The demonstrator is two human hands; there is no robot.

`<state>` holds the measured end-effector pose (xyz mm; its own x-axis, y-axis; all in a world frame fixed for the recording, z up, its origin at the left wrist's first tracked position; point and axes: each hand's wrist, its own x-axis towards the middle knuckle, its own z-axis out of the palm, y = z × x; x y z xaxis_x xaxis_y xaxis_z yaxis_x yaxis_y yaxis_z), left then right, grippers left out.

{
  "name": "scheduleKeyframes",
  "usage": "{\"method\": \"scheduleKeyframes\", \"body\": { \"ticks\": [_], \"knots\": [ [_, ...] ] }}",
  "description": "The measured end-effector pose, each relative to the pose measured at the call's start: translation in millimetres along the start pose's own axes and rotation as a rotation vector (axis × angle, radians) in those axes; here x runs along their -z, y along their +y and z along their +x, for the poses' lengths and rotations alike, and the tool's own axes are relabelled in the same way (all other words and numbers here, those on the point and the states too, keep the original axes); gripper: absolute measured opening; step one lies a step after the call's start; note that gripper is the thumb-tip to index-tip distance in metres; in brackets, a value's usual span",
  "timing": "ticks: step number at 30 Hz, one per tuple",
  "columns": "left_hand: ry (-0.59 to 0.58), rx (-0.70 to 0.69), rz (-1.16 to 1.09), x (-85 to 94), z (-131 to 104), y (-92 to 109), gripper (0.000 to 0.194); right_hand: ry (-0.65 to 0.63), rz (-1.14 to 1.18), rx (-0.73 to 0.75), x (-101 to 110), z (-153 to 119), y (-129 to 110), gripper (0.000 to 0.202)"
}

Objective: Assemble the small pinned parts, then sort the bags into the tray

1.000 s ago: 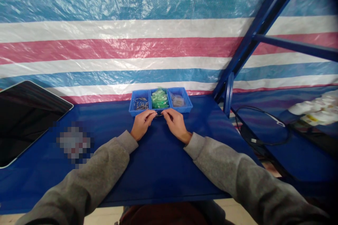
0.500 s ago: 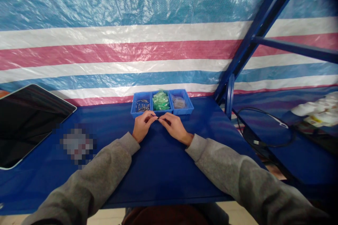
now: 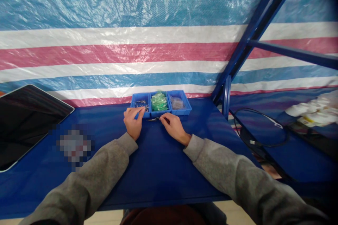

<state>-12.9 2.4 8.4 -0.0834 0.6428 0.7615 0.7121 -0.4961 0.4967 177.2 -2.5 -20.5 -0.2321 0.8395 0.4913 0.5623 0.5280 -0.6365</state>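
Observation:
My left hand (image 3: pixel 133 121) is at the front edge of the left blue bin (image 3: pixel 135 100), which holds several slim metal pieces (image 3: pixel 141 103). Its thumb and index fingertip are pinched together close to these pieces; whatever may be between them is too small to make out. A thin dark rod-shaped piece (image 3: pixel 153 119) with a shiny part points leftward from my right hand (image 3: pixel 173 125), pinched by thumb and forefinger. That hand is just in front of the middle bin (image 3: pixel 160 114), filled with small green plastic-looking items (image 3: pixel 159 101).
The right bin (image 3: pixel 188 106) holds clear plastic-looking pieces (image 3: pixel 177 103). A dark-screened tablet-like panel (image 3: pixel 26 123) lies left on the blue table (image 3: pixel 163 168), near a blurred-out patch. Beyond a blue metal frame (image 3: pixel 237 56) are a black cable (image 3: pixel 237 126) and white rolled items (image 3: pixel 311 110).
My hands have parted: the left has moved left to the metal-piece bin, while the right stays nearly in place with the rod-shaped piece. The view has shifted slightly.

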Motion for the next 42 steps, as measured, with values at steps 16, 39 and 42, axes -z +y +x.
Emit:
{"method": "scheduleKeyframes", "body": {
  "ticks": [16, 39, 42],
  "knots": [
    [-0.314, -0.176, 0.001, -6.6, -10, 4, 0.019, -0.226, -0.353, -0.057, 2, 1, -8, 0.030],
    [-0.619, -0.246, 0.504, -7.3, -17, 2, 0.019, -0.231, -0.360, -0.043, 4, 1, -7, 0.022],
    [-0.623, -0.241, 0.491, -8.2, -17, 1, 0.019, -0.234, -0.360, -0.047, 4, 1, -8, 0.022]
  ]
}}
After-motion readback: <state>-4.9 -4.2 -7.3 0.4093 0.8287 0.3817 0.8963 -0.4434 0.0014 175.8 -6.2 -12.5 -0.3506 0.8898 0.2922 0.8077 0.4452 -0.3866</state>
